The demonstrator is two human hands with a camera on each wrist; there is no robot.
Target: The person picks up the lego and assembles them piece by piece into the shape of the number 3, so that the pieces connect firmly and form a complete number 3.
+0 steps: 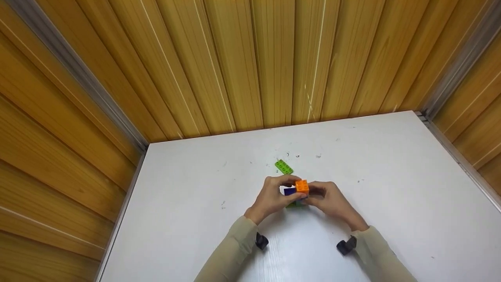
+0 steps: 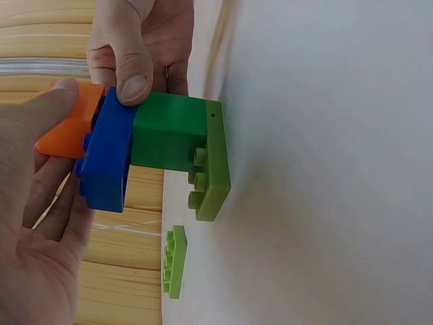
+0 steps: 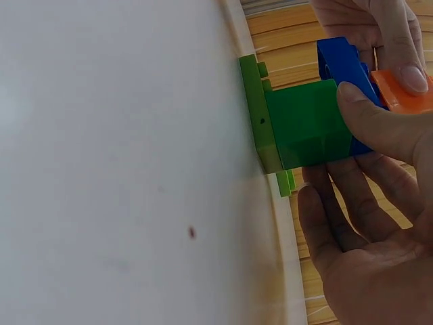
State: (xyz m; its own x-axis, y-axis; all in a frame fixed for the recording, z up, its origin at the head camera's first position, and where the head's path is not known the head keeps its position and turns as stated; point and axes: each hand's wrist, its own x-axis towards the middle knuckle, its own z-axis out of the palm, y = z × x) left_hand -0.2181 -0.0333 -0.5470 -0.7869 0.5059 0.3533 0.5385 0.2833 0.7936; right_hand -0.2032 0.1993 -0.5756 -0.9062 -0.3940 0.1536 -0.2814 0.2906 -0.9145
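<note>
Head view shows both my hands at a stack of toy building bricks over the white table (image 1: 188,188). My left hand (image 1: 273,196) pinches the orange brick (image 1: 302,186) on top between thumb and fingers; my right hand's (image 1: 332,200) thumb and fingers are clamped lower, where the blue brick (image 2: 108,156) meets the green brick (image 2: 169,132). Beneath sits a lime-green studded plate (image 2: 216,169); whether it touches the table, I cannot tell. Another lime-green plate (image 1: 283,167) lies studs up just beyond my left hand.

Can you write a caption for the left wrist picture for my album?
Left hand grips orange block; right hand holds blue block and green block joined to a lime plate.
</note>
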